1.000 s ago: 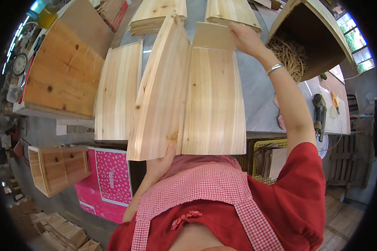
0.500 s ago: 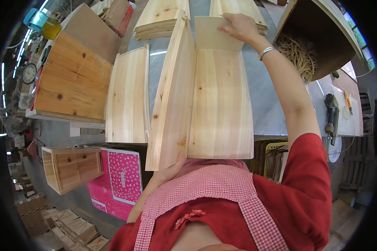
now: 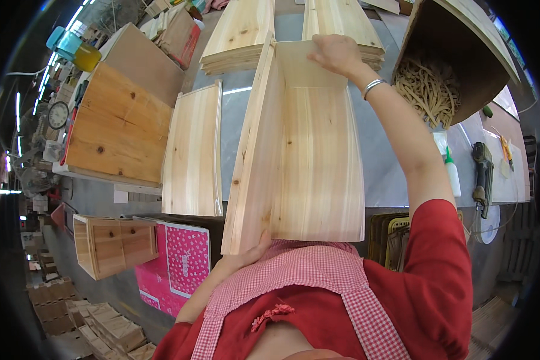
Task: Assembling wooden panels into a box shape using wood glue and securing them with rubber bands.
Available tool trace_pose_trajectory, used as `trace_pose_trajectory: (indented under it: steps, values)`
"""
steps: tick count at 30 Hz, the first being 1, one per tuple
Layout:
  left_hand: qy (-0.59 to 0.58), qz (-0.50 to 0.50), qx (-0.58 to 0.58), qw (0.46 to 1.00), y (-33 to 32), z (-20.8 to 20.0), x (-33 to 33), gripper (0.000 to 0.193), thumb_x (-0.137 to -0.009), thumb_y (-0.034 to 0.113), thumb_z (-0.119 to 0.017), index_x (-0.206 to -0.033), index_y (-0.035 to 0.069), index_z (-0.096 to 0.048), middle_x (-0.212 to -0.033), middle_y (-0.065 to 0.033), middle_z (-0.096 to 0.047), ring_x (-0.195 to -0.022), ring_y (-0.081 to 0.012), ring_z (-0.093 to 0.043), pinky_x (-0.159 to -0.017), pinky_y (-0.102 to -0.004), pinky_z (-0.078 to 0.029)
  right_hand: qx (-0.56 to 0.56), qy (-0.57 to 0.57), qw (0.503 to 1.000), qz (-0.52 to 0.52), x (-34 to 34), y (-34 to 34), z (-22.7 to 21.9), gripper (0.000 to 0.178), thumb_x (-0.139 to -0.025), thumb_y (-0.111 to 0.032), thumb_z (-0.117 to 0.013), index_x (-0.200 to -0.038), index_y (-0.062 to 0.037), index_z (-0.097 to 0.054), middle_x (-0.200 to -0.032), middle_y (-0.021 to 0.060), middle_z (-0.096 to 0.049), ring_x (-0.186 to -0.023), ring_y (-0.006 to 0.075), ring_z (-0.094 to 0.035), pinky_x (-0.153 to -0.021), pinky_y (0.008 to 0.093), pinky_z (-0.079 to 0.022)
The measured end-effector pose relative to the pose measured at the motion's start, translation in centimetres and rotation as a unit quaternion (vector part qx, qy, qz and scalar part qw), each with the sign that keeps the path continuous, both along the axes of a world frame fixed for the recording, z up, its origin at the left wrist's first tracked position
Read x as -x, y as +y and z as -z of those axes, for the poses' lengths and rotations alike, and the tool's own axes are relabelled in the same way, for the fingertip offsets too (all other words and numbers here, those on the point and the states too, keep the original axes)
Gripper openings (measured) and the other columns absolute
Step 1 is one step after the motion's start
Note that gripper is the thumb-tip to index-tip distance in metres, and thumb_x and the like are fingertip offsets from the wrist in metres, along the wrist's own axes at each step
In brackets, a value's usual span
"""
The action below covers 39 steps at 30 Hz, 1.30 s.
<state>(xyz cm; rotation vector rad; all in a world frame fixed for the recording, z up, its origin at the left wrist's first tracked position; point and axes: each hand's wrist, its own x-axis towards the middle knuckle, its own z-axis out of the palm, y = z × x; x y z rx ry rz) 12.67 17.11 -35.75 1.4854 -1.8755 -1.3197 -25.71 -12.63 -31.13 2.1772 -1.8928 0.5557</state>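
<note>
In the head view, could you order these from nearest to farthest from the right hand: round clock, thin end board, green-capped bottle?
1. Thin end board: touching the right hand.
2. Green-capped bottle: right of the forearm.
3. Round clock: far left.

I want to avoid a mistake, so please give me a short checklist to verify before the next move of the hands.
1. Right hand holding the end panel: ok.
2. Left hand holding the side board at its near end: ok.
3. Side board standing along the flat board's left edge: ok.
4. End panel tight against the side board: cannot tell.
5. One hand free: not ok, both are occupied.
</note>
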Motion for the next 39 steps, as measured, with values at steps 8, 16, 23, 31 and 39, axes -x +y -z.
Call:
trace_pose_trajectory:
  steps: [8, 16, 23, 31, 39]
  values:
    - [0.034, -0.019, 0.152, 0.988, -0.2, 0.3, 1.4, 0.044, -0.084, 0.018, -0.073, -0.121, -0.001, -0.06, -0.109, -0.0182, -0.066, -0.102, -0.0291, -0.064, -0.088, -0.0391, -0.051, 0.138, -0.06, 0.989, 0.004, -0.2, 1.8, -1.3, 0.052, -0.082, -0.046, -0.071, -0.109, -0.0021, -0.062, -0.108, 0.0199, -0.068, -0.101, 0.0355, -0.066, -0.087, 0.0463, -0.052]
    - [0.136, 0.0, -0.018, 0.991, -0.1, 1.4, -3.5, 0.071, -0.075, 0.004, -0.057, -0.143, -0.006, -0.039, -0.14, -0.0173, -0.049, -0.131, -0.0263, -0.047, -0.109, -0.0359, -0.037, 0.411, -0.648, 0.641, 0.008, 10.6, 10.1, -10.2, 0.056, -0.095, -0.033, -0.067, -0.128, 0.0075, -0.045, -0.118, 0.0165, -0.061, -0.096, 0.0272, -0.069, -0.066, 0.0348, -0.062]
    - [0.22, -0.045, 0.032, 0.974, -8.1, -1.8, -4.6, 0.066, -0.093, 0.013, -0.062, -0.152, 0.009, -0.034, -0.142, -0.0137, -0.052, -0.12, -0.022, -0.059, -0.097, -0.0354, -0.048, 0.458, -0.695, 0.554, 0.03, 13.2, 11.7, -16.8, 0.036, -0.089, -0.015, -0.068, -0.108, 0.0132, -0.059, -0.107, 0.0205, -0.065, -0.083, 0.0294, -0.07, -0.063, 0.0385, -0.066]
    - [0.27, -0.066, 0.009, 0.96, -19.5, -8.2, 3.6, 0.068, -0.097, 0.041, -0.06, -0.151, 0.008, -0.036, -0.147, -0.0147, -0.046, -0.124, -0.0283, -0.056, -0.097, -0.0446, -0.048, 0.496, -0.408, 0.765, 0.042, 9.9, 24.1, -6.2, 0.033, -0.082, -0.003, -0.068, -0.114, 0.0045, -0.063, -0.114, 0.0178, -0.064, -0.101, 0.0331, -0.062, -0.082, 0.0404, -0.052]
    - [0.228, -0.027, -0.018, 0.973, -30.2, -10.3, 12.0, 0.065, -0.097, 0.041, -0.058, -0.148, 0.006, -0.04, -0.141, -0.013, -0.05, -0.116, -0.0323, -0.058, -0.092, -0.0454, -0.052, 0.363, -0.466, 0.789, 0.168, -2.9, 41.3, 2.9, 0.032, -0.093, -0.014, -0.068, -0.116, 0.0077, -0.063, -0.123, 0.0205, -0.062, -0.11, 0.031, -0.062, -0.09, 0.0439, -0.053]
